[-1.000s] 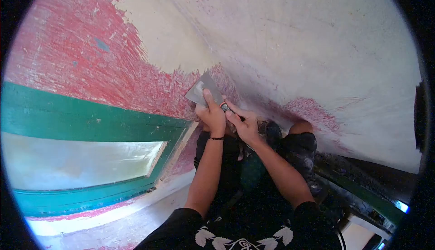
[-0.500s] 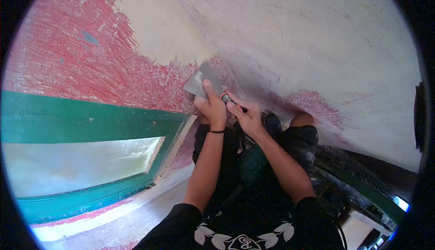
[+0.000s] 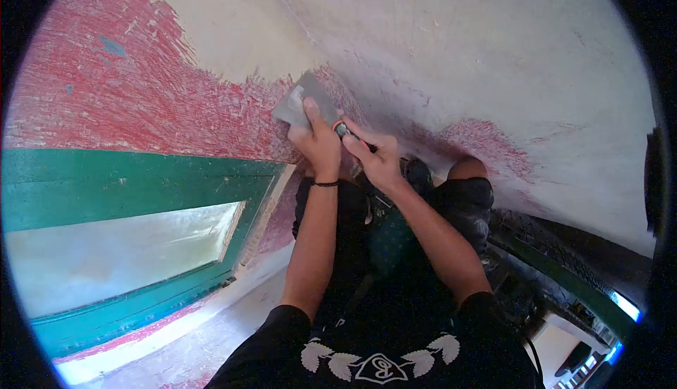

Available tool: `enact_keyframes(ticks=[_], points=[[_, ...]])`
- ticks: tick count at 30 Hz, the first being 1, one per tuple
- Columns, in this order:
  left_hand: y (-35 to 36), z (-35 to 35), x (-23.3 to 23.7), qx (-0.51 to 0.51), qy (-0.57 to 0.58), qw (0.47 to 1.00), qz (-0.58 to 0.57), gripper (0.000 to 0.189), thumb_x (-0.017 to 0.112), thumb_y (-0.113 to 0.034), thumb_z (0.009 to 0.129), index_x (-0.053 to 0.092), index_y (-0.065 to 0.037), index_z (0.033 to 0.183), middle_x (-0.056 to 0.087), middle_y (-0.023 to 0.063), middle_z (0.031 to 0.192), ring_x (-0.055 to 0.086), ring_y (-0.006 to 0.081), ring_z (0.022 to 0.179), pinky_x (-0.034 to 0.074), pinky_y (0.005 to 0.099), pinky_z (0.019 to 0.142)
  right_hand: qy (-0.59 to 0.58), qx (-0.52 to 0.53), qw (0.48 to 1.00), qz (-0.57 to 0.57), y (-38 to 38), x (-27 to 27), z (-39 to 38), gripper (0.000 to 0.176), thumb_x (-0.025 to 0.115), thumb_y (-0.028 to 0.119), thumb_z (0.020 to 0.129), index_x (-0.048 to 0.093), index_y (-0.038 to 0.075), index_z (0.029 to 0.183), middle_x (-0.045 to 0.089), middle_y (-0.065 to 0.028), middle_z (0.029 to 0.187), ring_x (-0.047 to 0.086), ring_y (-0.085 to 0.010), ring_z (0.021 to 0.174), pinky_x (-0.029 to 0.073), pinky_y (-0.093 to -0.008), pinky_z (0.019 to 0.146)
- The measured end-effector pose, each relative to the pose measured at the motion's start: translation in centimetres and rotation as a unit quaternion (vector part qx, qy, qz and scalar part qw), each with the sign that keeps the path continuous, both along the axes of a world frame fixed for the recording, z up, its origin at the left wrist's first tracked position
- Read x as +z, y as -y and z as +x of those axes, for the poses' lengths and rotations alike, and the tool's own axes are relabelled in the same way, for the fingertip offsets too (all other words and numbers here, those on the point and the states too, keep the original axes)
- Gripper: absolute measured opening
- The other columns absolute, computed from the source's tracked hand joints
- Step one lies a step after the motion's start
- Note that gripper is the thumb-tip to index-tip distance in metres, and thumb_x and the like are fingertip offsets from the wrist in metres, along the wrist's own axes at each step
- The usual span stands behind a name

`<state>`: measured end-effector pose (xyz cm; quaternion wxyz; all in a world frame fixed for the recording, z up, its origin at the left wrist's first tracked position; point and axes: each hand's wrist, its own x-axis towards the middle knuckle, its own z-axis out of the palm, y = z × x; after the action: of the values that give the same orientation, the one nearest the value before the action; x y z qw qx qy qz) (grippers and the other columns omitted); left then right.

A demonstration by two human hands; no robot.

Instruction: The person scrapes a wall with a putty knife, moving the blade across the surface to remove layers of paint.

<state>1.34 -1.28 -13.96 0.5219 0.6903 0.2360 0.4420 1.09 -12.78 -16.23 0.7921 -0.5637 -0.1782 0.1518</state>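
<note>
Left wall (image 3: 176, 100): scratched red toward the frame (image 3: 127, 181), cream beyond; meets the right wall (image 3: 493, 57) at a crease
Right wall: pale, with a red patch (image 3: 490, 150) on the lower part
Frame: green, set in the left wall around a pane (image 3: 127, 251); comes to a corner near the left hand (image 3: 323, 146)
Scraper (image 3: 323, 98): lies before the red of the left wall, close by the crease, just beyond that frame corner; extends up and left from the grip of the right hand (image 3: 379, 157)
Long axis: slants from handle (image 3: 343, 130) at lower right to blade (image 3: 310, 86) at upper left, with the blade's top corner near the lower edge of the cream
Edge contact: cannot tell whether touching the wall
Nearer hand: left for the blade, right for the handle
Left grip: clasps the blade, with thumb laid on the face and other fingers mostly hidden
Right grip: clenched around the handle, behind the left
Bracelet (image 3: 325, 184): dark, around the left wrist
Smear (image 3: 297, 93): whitish, on the blade face beside the thumb
Count: two walls at the crease, one frame, one pane, one scraper, two hands, one bracelet
</note>
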Motion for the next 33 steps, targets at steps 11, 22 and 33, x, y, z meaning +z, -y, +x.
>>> enact_keyframes(ticks=[11,22,33], points=[[1.0,-0.6,0.4,-0.006,-0.004,0.999,-0.049,0.041,0.05,-0.028,0.103,0.063,0.011,0.099,0.069,0.0135,0.08,0.064,0.0173,0.067,0.05,0.0312,0.059,-0.019,0.03,0.999,0.013,0.5,-0.3,-0.5,0.039,0.064,0.016,0.095,0.06,0.008,0.133,0.054,0.0072,0.073,0.043,-0.0037,0.06,0.036,-0.0204,0.055],[0.4,-0.5,0.5,-0.009,-0.008,1.0,-0.029,0.042,0.05,-0.029,0.103,0.064,0.008,0.088,0.069,0.0126,0.073,0.065,0.0178,0.063,0.052,0.0303,0.058,-0.052,0.043,0.998,0.002,0.5,0.3,-0.3,0.041,0.065,0.014,0.094,0.059,0.009,0.135,0.051,0.0097,0.074,0.042,-0.0032,0.064,0.037,-0.02,0.058],[0.6,0.0,1.3,-0.001,-0.008,1.0,-0.025,0.04,0.051,-0.027,0.103,0.063,0.01,0.093,0.068,0.012,0.074,0.066,0.017,0.064,0.052,0.0313,0.058,-0.103,0.073,0.992,0.019,0.9,1.2,0.6,0.041,0.064,0.014,0.095,0.058,0.008,0.135,0.055,0.0076,0.076,0.043,-0.0039,0.063,0.039,-0.0205,0.057]])
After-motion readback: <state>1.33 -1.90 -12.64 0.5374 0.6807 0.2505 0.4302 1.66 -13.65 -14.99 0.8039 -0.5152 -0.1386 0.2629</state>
